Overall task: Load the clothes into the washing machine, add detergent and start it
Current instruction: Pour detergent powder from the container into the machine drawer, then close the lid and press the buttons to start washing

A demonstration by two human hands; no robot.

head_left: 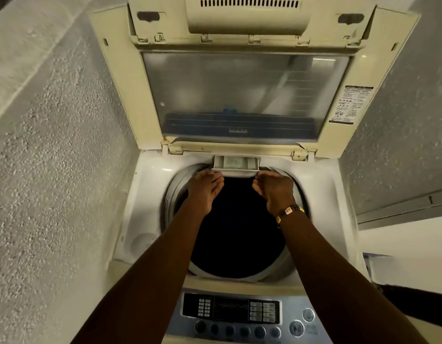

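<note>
A white top-loading washing machine (145, 194) stands with its lid (239, 95) raised upright against the back. The drum (239, 232) is dark, and I cannot tell what lies inside. A small white detergent drawer (236, 163) juts out over the back rim of the drum opening. My left hand (205, 187) has its fingertips on the drawer's front left corner. My right hand (274, 187), with a beaded bracelet on the wrist, curls onto the front right corner. Both forearms reach across the drum.
The control panel (231, 310) with its display and a row of round buttons lies at the near edge below my arms. A rough plastered wall (53, 145) stands close on the left and another wall (401, 145) on the right. A white ledge (401, 256) sits at the right.
</note>
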